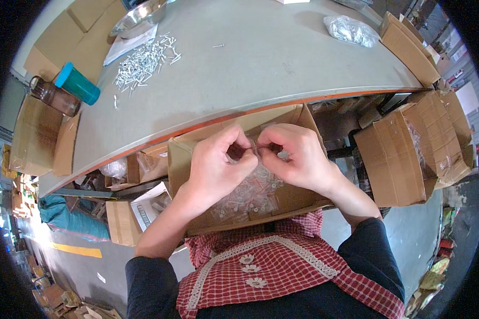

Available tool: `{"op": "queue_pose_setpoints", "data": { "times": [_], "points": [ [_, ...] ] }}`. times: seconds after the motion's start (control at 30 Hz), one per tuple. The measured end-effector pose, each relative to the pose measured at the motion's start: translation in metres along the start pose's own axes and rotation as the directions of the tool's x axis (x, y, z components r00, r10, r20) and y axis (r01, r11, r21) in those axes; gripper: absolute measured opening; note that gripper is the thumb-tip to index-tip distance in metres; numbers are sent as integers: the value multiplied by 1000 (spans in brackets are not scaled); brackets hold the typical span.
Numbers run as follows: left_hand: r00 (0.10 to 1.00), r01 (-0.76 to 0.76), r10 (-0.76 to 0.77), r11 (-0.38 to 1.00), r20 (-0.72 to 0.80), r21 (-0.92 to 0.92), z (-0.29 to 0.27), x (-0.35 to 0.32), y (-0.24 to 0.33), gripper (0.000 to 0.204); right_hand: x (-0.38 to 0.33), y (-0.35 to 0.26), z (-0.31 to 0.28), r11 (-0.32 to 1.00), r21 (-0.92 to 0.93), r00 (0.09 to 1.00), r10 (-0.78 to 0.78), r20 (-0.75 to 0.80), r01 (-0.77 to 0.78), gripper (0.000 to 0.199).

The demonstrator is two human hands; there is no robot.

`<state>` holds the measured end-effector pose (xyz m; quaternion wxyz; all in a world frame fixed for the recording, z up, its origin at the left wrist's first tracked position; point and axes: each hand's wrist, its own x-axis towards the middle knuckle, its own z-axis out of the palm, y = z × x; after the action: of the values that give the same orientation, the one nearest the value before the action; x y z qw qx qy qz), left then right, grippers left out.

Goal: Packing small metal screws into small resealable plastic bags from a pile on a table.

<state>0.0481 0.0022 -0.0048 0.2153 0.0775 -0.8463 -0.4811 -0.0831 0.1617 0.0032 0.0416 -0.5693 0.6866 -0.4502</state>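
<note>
My left hand [218, 162] and my right hand [298, 154] meet above an open cardboard box [197, 226], thumbs and forefingers pinched together. Between the fingertips is what looks like a small clear plastic bag [256, 142], mostly hidden by the fingers. Below the hands, the box holds many small clear plastic bags [245, 199] with little hardware pieces inside, some reddish and some pale. On the grey table [239, 69] beyond lies a pile of silvery screws [141, 64], with one loose screw [218, 46] to its right.
A metal bowl [138, 20] stands at the far left, near a teal-lidded cup [79, 84] and a brown jar [53, 97]. A filled plastic bag [351, 30] lies at the far right. Cardboard boxes [394, 154] stand to the right; another box [123, 220] is low on the left.
</note>
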Motion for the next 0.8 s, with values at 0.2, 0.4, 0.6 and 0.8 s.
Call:
{"op": "queue_pose_setpoints", "data": {
  "times": [0.2,0.4,0.6,0.8],
  "points": [
    [996,3,-1,1000,85,-20,-9,4,9,9,0,4,0,989,101,994,106,8,-106,13],
    [996,41,-34,994,78,-97,-7,1,1,9,-1,8,2,982,171,996,75,57,-84,15],
    [999,-49,49,993,8,106,-2,-5,10,12,-4,-2,6,986,132,993,92,76,-101,16],
    [966,-194,248,882,-72,429,-3,-5,17,21,-3,-4,6,974,-226,993,-54,-104,29,20]
  ]
}}
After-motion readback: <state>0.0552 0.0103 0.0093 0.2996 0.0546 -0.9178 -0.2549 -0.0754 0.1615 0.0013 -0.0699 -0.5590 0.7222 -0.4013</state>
